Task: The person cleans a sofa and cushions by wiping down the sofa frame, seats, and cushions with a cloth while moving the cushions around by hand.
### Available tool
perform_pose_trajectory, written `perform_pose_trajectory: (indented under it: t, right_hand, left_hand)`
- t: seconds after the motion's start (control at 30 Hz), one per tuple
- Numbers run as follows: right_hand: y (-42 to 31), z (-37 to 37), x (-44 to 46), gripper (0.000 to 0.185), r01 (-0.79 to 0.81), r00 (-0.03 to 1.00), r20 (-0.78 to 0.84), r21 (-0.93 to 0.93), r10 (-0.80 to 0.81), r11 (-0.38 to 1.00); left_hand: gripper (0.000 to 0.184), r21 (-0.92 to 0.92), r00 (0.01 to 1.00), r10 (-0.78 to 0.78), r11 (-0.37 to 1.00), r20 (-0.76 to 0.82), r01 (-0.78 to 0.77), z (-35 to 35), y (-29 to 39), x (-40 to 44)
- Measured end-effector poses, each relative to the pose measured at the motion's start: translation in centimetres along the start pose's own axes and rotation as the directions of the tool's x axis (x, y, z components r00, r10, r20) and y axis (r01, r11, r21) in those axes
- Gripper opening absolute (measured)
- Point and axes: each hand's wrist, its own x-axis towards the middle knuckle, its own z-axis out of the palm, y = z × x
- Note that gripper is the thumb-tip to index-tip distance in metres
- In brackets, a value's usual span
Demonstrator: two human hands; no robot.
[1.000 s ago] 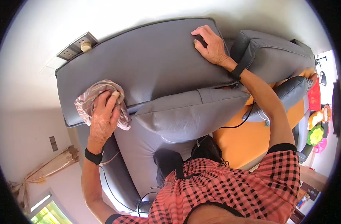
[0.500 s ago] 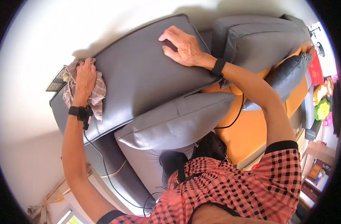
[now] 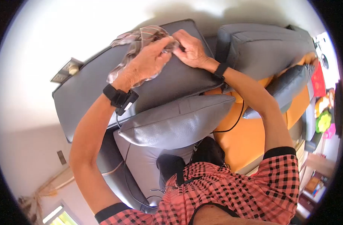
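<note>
A striped, brownish cloth [image 3: 149, 34] lies bunched over the upper part of a large grey sofa back cushion [image 3: 92, 90]. My left hand [image 3: 151, 60] is closed around the cloth, and folds of it hang out below the palm. Beside it, my right hand [image 3: 191, 50] has its thumb and fingers curled onto the cloth's right end, with the two hands nearly touching. Part of the cloth is hidden under my left hand. Below both forearms, a grey leather-look pillow [image 3: 175, 120] leans against the big cushion.
A wall socket [image 3: 64, 71] sits just beyond the cushion's left end. To the right are another grey back cushion [image 3: 265, 47], a dark pillow [image 3: 280, 90] and the orange seat [image 3: 241, 142]. A black cable [image 3: 127, 176] runs down from my left wrist.
My left hand has carried the cloth rightward and up across the cushion, away from the socket, to my right hand. The right hand has gone from loosely curled and bare to gripping the cloth.
</note>
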Motion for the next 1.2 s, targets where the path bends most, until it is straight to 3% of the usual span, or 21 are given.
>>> perform_pose_trajectory:
  t: [0.07,0.17,0.2,0.23,0.3,0.43,0.47,0.57,0.6,0.63,0.67,0.7,0.73,0.77,0.83,0.87,0.9,0.97,1.03,1.17,1.2]
  right_hand:
    - [0.2,0.3,0.1,0.014,-0.018,1.0,0.021,0.006,0.018,1.0]
    - [0.0,0.4,-0.2,0.013,-0.049,0.998,0.044,0.012,0.048,0.999]
    - [-0.2,0.3,0.0,0.013,-0.051,0.997,0.049,0.011,0.051,0.999]
    - [-0.3,0.3,0.0,0.012,-0.045,0.997,0.055,-0.012,0.046,0.999]
    - [-0.3,0.3,0.1,0.01,-0.019,0.997,0.068,-0.063,0.023,0.998]
    - [2.2,0.1,0.9,0.013,-0.155,0.963,0.22,-0.027,0.157,0.988]
    - [3.3,-0.5,1.9,0.02,-0.315,0.903,0.33,0.067,0.277,0.947]
    - [-5.0,-1.8,5.2,0.037,-0.686,0.71,0.371,0.174,0.599,0.706]
    - [-2.2,0.1,5.2,0.057,-0.379,0.849,0.409,0.03,0.335,0.925]
    - [-6.8,0.0,6.3,0.067,-0.391,0.752,0.545,-0.082,0.37,0.917]
    - [-7.4,2.6,5.7,0.074,-0.319,0.826,0.472,-0.06,0.309,0.946]
    - [-10.8,3.6,6.3,0.073,-0.229,0.803,0.53,-0.146,0.272,0.962]
    - [-12.7,5.5,6.8,0.056,-0.221,0.771,0.579,-0.147,0.265,0.964]
    - [-16.1,6.5,7.3,0.046,-0.001,0.813,0.582,0.049,-0.028,0.999]
    - [-17.9,12.0,7.6,0.05,-0.035,0.734,0.676,0.13,-0.063,0.991]
    - [-19.1,14.2,7.6,0.058,0.145,0.758,0.632,0.075,-0.16,0.987]
    - [-19.6,16.3,7.6,0.061,0.152,0.76,0.62,0.123,-0.196,0.981]
    - [-20.4,18.3,8.9,0.049,0.321,0.704,0.614,0.174,-0.357,0.931]
    - [-20.1,17.7,10.5,0.043,0.289,0.641,0.704,0.146,-0.305,0.946]
    - [-13.0,14.4,13.2,0.033,0.12,0.715,0.698,-0.053,-0.049,0.991]
    - [-10.1,12.8,12.9,0.028,0.157,0.816,0.572,-0.09,-0.078,0.983]
  left_hand:
    - [0.034,0.085,0.959,0.249,0.967,-0.133,-0.239,-0.2,-0.7,-2.9]
    - [0.033,-0.054,0.936,0.109,0.99,-0.334,-0.134,-3.7,-1.4,-10.3]
    - [0.031,0.076,0.883,0.118,0.993,-0.454,-0.093,-5.0,-3.0,-12.9]
    - [0.029,0.198,0.812,0.141,0.98,-0.566,-0.032,-6.3,-5.1,-15.6]
    - [0.03,0.452,0.702,0.08,0.815,-0.708,0.363,-8.1,-10.2,-20.5]
    - [0.041,0.515,0.605,0.093,0.636,-0.791,0.575,-6.6,-18.1,-24.5]
    - [0.043,0.493,0.58,0.075,0.621,-0.811,0.609,-6.0,-18.2,-24.0]
    - [0.047,0.473,0.551,0.059,0.592,-0.833,0.652,-5.4,-17.9,-23.7]
    - [0.047,0.471,0.548,0.061,0.595,-0.834,0.651,-5.3,-17.8,-23.8]
    - [0.047,0.474,0.548,0.067,0.597,-0.834,0.648,-5.3,-17.6,-23.7]
    - [0.047,0.463,0.546,0.046,0.592,-0.837,0.66,-5.3,-17.5,-23.6]
    - [0.046,0.456,0.546,0.026,0.584,-0.837,0.672,-5.3,-17.4,-23.6]
    - [0.046,0.453,0.548,0.009,0.573,-0.837,0.683,-5.4,-17.3,-23.6]
    - [0.045,0.462,0.539,0.045,0.579,-0.841,0.672,-5.5,-17.6,-23.7]
    - [0.045,0.491,0.53,0.125,0.596,-0.839,0.636,-5.3,-17.9,-23.7]
    - [0.044,0.471,0.53,0.106,0.627,-0.841,0.621,-5.4,-17.4,-23.8]
    - [0.044,0.48,0.533,0.117,0.623,-0.838,0.618,-5.3,-17.7,-23.7]
    - [0.043,0.495,0.534,0.135,0.61,-0.835,0.619,-5.5,-19.0,-24.0]
    - [0.042,0.498,0.529,0.151,0.617,-0.835,0.609,-5.5,-18.8,-24.0]
    - [0.042,0.52,0.523,0.203,0.628,-0.828,0.579,-5.4,-18.7,-24.0]
    - [0.042,0.526,0.522,0.219,0.638,-0.824,0.562,-5.6,-18.5,-24.0]
